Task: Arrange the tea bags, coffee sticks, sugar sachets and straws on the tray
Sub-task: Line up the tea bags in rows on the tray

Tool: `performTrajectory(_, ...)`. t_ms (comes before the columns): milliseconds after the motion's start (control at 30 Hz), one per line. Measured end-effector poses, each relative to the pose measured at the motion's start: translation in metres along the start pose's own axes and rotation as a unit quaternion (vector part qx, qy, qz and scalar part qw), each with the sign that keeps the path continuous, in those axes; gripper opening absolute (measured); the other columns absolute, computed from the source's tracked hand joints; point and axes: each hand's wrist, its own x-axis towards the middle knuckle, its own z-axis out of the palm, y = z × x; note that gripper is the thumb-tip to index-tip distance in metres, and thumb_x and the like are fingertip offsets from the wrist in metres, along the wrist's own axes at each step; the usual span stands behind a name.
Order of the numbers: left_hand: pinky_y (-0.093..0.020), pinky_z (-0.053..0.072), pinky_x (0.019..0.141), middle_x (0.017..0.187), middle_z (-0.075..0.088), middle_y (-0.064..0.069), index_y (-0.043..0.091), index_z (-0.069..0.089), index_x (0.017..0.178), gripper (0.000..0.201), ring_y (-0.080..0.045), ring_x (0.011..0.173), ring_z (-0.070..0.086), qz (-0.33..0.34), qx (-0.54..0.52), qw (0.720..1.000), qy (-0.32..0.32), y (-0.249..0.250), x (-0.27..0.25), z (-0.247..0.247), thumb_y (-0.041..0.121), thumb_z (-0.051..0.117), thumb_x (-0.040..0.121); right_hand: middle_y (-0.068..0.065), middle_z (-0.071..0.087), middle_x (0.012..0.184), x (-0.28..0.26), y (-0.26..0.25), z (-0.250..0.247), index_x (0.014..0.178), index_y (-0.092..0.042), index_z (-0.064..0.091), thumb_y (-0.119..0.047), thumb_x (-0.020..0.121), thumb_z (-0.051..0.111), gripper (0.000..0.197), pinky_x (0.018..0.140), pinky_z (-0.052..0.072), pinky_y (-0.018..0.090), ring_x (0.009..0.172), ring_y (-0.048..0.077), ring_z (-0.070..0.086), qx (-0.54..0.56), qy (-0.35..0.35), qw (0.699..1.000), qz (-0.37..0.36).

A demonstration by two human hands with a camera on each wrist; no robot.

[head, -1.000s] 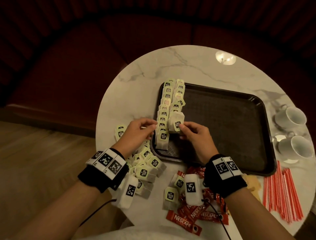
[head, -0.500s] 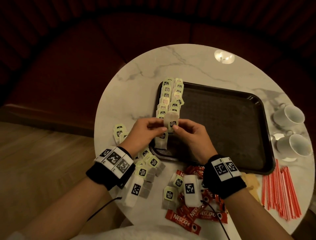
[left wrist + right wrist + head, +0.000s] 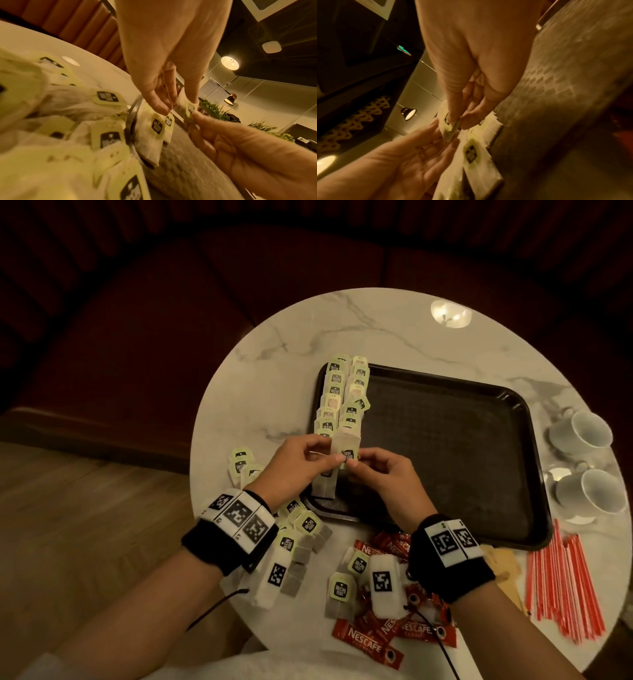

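Observation:
Both hands hold one tea bag (image 3: 345, 444) just above the near-left part of the dark tray (image 3: 462, 446). My left hand (image 3: 337, 458) pinches the bag between thumb and forefinger (image 3: 193, 97). The right hand (image 3: 352, 464) pinches its green paper tag (image 3: 452, 127). Two rows of tea bags (image 3: 337, 395) lie along the tray's left edge. Loose tea bags (image 3: 301, 529) are piled on the table under my left wrist. Red coffee sticks (image 3: 370, 642) lie at the near edge, red straws (image 3: 561, 580) at the right, brown sugar sachets (image 3: 507, 563) beside them.
Two white cups (image 3: 582, 433) (image 3: 589, 491) stand at the right rim of the round marble table (image 3: 274, 392). Most of the tray floor is bare. A dark red bench curves behind the table, and wooden floor lies to the left.
The right hand lifted a tea bag from the near end of the tray rows. The left hand came across from the left and took hold of it too.

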Motion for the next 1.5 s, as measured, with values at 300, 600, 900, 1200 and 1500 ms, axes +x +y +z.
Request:
performTrajectory(300, -0.028, 0.057, 0.083, 0.108, 0.072, -0.014, 0.000, 0.066, 0.117, 0.030, -0.020, 0.094, 0.070, -0.007, -0.121, 0.992, -0.022, 0.017, -0.003, -0.005, 0.006, 0.065, 0.088, 0.006, 0.073, 0.089, -0.006, -0.028, 0.001, 0.097, -0.006, 0.069, -0.015, 0.079, 0.066, 0.020, 0.075, 0.058, 0.021, 0.078, 0.013, 0.070, 0.146, -0.038, 0.989, -0.006)
performTrajectory(600, -0.021, 0.058, 0.073, 0.082, 0.074, -0.004, 0.003, 0.068, 0.098, 0.023, -0.012, 0.074, 0.070, -0.021, -0.263, 0.963, -0.047, 0.028, -0.008, -0.011, 0.010, 0.064, 0.076, 0.006, 0.072, 0.077, -0.007, -0.046, -0.005, 0.094, -0.002, 0.066, -0.014, 0.077, 0.063, 0.021, 0.067, 0.057, 0.017, 0.068, 0.009, 0.067, 0.149, -0.058, 0.987, -0.006)
performTrajectory(900, -0.023, 0.059, 0.069, 0.081, 0.073, -0.006, 0.001, 0.064, 0.097, 0.026, -0.013, 0.070, 0.069, -0.027, -0.291, 0.956, -0.028, 0.037, -0.008, -0.008, 0.016, 0.066, 0.076, 0.003, 0.068, 0.073, -0.009, -0.050, -0.002, 0.089, -0.004, 0.064, -0.023, 0.085, 0.059, 0.020, 0.060, 0.054, 0.019, 0.064, 0.010, 0.062, 0.118, -0.052, 0.991, -0.037)
performTrajectory(1200, -0.022, 0.059, 0.069, 0.077, 0.073, -0.002, 0.003, 0.066, 0.095, 0.009, -0.011, 0.067, 0.069, -0.006, -0.231, 0.973, 0.006, 0.042, -0.009, -0.003, 0.007, 0.062, 0.088, 0.004, 0.068, 0.087, -0.009, -0.052, 0.003, 0.102, -0.006, 0.067, -0.028, 0.084, 0.062, 0.029, 0.066, 0.056, 0.023, 0.075, 0.011, 0.063, 0.107, -0.049, 0.992, -0.036)
performTrajectory(1500, -0.023, 0.059, 0.068, 0.081, 0.073, -0.008, 0.000, 0.065, 0.100, 0.012, -0.013, 0.069, 0.070, -0.028, -0.299, 0.954, 0.005, 0.044, -0.008, -0.006, 0.004, 0.058, 0.091, 0.003, 0.069, 0.080, -0.011, -0.050, 0.001, 0.098, -0.001, 0.066, -0.015, 0.082, 0.062, 0.021, 0.067, 0.055, 0.019, 0.071, 0.010, 0.064, 0.114, -0.066, 0.990, -0.055)
